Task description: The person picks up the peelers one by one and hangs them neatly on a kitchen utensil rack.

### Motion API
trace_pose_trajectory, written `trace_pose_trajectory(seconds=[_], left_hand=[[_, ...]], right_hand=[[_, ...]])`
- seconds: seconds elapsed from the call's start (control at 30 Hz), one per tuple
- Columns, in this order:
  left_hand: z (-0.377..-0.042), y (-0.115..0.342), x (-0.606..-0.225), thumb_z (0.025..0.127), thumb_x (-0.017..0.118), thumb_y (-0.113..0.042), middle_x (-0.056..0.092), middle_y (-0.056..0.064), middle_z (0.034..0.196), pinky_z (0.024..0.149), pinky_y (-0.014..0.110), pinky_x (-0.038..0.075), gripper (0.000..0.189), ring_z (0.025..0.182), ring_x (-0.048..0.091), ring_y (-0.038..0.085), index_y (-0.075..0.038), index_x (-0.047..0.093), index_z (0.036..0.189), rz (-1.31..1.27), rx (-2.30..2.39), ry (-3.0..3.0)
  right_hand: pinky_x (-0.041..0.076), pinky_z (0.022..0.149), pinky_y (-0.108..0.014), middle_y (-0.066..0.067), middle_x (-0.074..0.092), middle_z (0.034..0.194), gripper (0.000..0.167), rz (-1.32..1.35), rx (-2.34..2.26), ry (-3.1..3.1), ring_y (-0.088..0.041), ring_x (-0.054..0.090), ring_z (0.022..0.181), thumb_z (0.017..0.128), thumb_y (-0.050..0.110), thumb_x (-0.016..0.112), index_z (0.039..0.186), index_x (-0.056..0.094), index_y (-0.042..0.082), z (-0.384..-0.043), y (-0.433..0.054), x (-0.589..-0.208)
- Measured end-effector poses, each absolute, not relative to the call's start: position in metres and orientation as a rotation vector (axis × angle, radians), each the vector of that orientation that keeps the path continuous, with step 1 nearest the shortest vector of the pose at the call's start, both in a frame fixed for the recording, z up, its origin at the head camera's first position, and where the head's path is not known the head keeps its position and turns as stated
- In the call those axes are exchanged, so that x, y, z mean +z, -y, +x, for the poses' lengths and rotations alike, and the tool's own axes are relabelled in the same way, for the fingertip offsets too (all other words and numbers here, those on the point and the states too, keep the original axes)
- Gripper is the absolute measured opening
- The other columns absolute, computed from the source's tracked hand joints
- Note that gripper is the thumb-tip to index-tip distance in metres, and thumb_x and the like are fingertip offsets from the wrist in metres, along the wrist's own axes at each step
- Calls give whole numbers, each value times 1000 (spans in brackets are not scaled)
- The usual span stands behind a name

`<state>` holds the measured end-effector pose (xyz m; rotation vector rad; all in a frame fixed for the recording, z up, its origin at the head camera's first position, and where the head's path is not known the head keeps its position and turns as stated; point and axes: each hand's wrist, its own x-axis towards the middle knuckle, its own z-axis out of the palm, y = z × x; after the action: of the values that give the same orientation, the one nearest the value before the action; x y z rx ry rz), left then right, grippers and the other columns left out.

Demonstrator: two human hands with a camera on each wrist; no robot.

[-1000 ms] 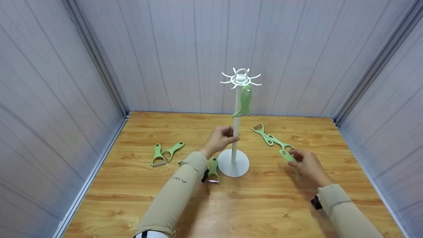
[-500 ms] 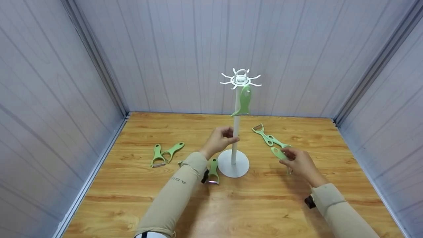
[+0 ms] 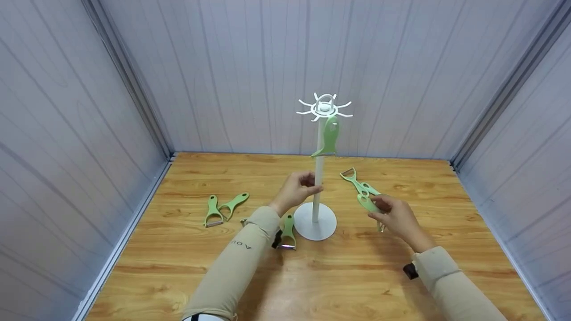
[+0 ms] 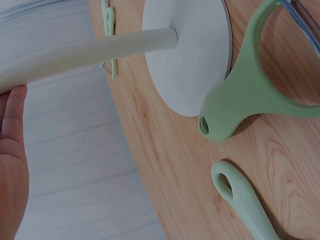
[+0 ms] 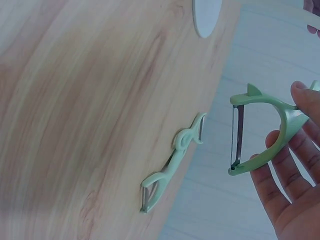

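My left hand [image 3: 296, 189] grips the white pole [image 3: 318, 174] of an upright stand with a round base and a ring of curved hooks [image 3: 324, 108] on top. From one front hook hangs a green peeler [image 3: 330, 136]. To the right of the pole, my right hand [image 3: 397, 218] pinches another green peeler [image 5: 287, 122] by its handle, thumb on one side and fingers on the other. Its holed handle end [image 3: 366, 203] points toward the stand. In the right wrist view its blade faces away from the palm.
Two peelers [image 3: 355, 180] lie end to end behind the right hand. Left of the stand lie two more, a near one [image 3: 213, 211] and a slanted one [image 3: 235, 204]. Another peeler [image 3: 288, 232] lies by the base [image 3: 328, 227], partly beside the left sleeve. Panel walls enclose the wooden table [image 3: 339, 281].
My right hand has moved left toward the stand, carrying the peeler with it. The left hand stays on the pole, and the hanging peeler has shifted only slightly.
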<state>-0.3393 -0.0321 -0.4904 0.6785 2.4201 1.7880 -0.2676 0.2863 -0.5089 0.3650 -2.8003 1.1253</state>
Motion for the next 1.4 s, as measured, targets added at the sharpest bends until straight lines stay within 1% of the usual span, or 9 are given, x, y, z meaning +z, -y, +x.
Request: trace_pose_trajectory(seconds=[0.13, 0.47, 0.67, 1.0, 1.23, 1.4], left_hand=[[-339, 32, -490, 98, 80, -5, 79, 12, 102, 86, 28, 60, 12, 89, 68, 10, 0, 77, 109, 679, 1789, -2419], [-339, 33, -490, 98, 81, -6, 78, 12, 103, 87, 29, 60, 14, 91, 69, 12, -1, 77, 111, 658, 1808, -2394], [-338, 33, -491, 99, 80, -7, 79, 12, 106, 90, 32, 61, 16, 94, 71, 13, -2, 77, 113, 660, 1793, -2401], [-339, 33, -492, 99, 80, -8, 79, 12, 107, 91, 32, 61, 15, 95, 71, 13, -2, 77, 113, 666, 1790, -2414], [-338, 33, -492, 99, 80, -7, 79, 12, 107, 91, 33, 62, 14, 95, 72, 14, -2, 78, 112, 666, 1803, -2402], [-338, 33, -491, 98, 80, -5, 79, 14, 106, 89, 31, 61, 17, 92, 70, 12, 3, 76, 113, 674, 1800, -2407]], right_hand=[[64, 84, -44, -22, 79, 118, 40, 373, 1157, 2770, -35, 77, 105, 97, 11, 83, 134, 73, 2, -266, -279, -506], [64, 85, -44, -18, 80, 109, 38, 419, 1186, 2669, -32, 76, 99, 94, 7, 85, 130, 74, 0, -264, -262, -494], [65, 86, -45, -16, 80, 104, 39, 448, 1181, 2620, -31, 77, 95, 92, 6, 87, 128, 74, -2, -262, -256, -486], [64, 88, -46, -16, 80, 110, 41, 469, 1220, 2576, -32, 77, 99, 93, 8, 86, 131, 74, -2, -256, -248, -470], [65, 85, -40, -14, 81, 106, 38, 503, 1180, 2524, -29, 77, 94, 92, 7, 87, 128, 76, 0, -254, -244, -460], [63, 85, -35, -13, 81, 105, 37, 497, 1203, 2512, -27, 77, 94, 92, 7, 87, 127, 76, 0, -254, -243, -454]])
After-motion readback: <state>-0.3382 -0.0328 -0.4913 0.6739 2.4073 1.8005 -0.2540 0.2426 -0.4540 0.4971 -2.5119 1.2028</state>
